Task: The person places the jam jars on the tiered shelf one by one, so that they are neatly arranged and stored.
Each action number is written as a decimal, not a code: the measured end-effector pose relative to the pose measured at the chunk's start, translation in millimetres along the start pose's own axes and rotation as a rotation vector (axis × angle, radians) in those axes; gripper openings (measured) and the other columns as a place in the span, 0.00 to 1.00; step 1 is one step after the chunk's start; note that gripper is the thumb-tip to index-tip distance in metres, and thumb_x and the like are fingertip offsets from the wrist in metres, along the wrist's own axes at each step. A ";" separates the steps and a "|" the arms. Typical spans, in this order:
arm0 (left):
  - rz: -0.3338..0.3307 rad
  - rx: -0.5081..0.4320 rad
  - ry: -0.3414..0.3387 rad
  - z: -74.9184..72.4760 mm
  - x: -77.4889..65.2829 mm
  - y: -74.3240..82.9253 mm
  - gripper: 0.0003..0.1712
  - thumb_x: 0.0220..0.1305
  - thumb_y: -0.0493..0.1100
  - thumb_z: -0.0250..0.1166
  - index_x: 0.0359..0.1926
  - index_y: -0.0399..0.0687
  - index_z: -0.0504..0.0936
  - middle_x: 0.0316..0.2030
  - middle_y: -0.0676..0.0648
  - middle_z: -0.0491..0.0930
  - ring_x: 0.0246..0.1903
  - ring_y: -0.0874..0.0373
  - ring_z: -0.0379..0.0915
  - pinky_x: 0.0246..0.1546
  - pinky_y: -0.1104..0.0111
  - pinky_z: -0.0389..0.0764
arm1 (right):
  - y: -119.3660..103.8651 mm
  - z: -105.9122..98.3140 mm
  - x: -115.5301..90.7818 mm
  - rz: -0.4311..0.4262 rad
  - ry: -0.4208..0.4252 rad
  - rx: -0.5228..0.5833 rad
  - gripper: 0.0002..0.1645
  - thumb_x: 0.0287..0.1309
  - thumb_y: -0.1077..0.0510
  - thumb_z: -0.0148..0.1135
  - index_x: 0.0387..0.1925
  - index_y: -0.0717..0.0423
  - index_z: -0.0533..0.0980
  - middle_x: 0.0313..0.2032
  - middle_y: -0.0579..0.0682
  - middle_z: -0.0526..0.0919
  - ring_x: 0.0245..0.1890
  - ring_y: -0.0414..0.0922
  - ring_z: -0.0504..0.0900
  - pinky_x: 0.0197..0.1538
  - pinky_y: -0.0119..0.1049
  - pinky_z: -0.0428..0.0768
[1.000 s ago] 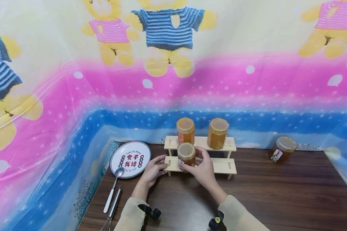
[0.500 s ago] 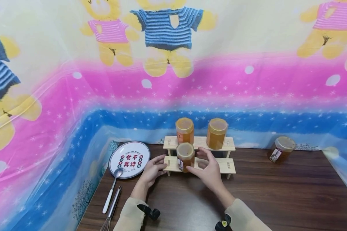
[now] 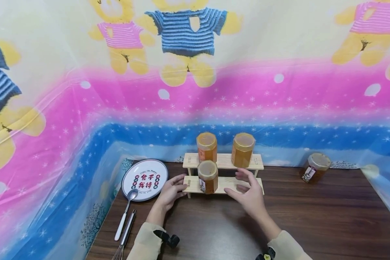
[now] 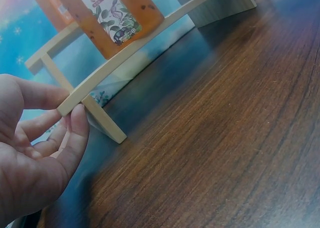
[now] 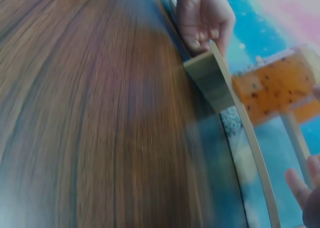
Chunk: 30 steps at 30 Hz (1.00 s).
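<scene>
A two-step wooden rack (image 3: 225,183) stands at the back of the table. My left hand (image 3: 170,193) pinches the left end of its lower step (image 4: 107,70) between thumb and fingers. A honey-coloured jar (image 3: 208,178) with a pale lid and a printed label stands upright toward the left of that step. To its right, my right hand (image 3: 251,196) is held over the step with fingers spread, apart from the jar and holding nothing. On the upper step stand two more jars, one at left (image 3: 207,148) and one at right (image 3: 243,150).
A fourth, darker jar (image 3: 316,168) stands on the table (image 3: 312,216) at the far right. At left lie a white plate (image 3: 152,169), a spoon (image 3: 122,220) resting on its rim, and a whisk (image 3: 127,231). A printed cloth (image 3: 247,94) hangs behind.
My right hand has let go of the jar on the lower step and moved off to the right, fingers spreading. The jar stays in place; my left hand keeps its hold on the rack.
</scene>
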<state>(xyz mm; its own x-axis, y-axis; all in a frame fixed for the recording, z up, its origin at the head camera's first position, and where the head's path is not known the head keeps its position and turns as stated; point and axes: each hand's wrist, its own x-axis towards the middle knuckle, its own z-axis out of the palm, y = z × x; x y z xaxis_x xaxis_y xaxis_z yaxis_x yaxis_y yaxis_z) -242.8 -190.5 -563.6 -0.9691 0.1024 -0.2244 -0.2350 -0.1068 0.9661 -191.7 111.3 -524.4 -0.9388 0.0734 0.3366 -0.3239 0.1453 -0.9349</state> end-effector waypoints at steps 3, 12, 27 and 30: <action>0.003 0.002 -0.001 0.3 0.4 0.7 0.33 0.69 0.32 0.63 0.74 0.35 0.68 0.62 0.32 0.75 0.46 0.51 0.81 0.45 0.62 0.83 | -5.9 -13.1 -2.4 -0.010 0.026 -0.016 0.47 0.44 0.68 0.84 0.67 0.63 0.71 0.56 0.60 0.80 0.57 0.61 0.79 0.55 0.61 0.81; -0.002 0.011 0.005 0.3 0.5 0.5 0.33 0.69 0.33 0.63 0.74 0.36 0.68 0.62 0.33 0.75 0.47 0.52 0.81 0.45 0.62 0.83 | 33.7 -62.2 -3.0 -0.007 0.156 -0.074 0.47 0.47 0.63 0.84 0.69 0.58 0.71 0.56 0.58 0.81 0.55 0.59 0.81 0.52 0.42 0.85; -0.003 0.011 0.006 -0.3 0.1 -1.3 0.34 0.69 0.33 0.63 0.75 0.36 0.68 0.63 0.33 0.75 0.46 0.53 0.81 0.46 0.62 0.83 | 64.2 -137.8 -0.8 0.126 0.517 -0.197 0.47 0.48 0.60 0.85 0.69 0.49 0.72 0.58 0.54 0.79 0.54 0.44 0.80 0.53 0.27 0.79; -0.006 0.007 0.008 -0.1 0.3 -1.7 0.34 0.69 0.33 0.63 0.74 0.36 0.68 0.63 0.33 0.75 0.46 0.53 0.81 0.46 0.62 0.83 | 69.2 -152.0 1.8 0.174 0.570 -0.210 0.49 0.49 0.58 0.84 0.71 0.50 0.70 0.58 0.52 0.78 0.55 0.44 0.79 0.53 0.27 0.79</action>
<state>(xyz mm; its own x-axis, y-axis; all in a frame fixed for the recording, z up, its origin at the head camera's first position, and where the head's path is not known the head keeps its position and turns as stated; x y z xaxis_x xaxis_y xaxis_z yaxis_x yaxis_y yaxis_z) -242.6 -190.4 -565.4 -0.9683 0.0950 -0.2309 -0.2400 -0.0992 0.9657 -197.8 271.4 -571.3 -0.7466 0.6195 0.2426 -0.0877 0.2698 -0.9589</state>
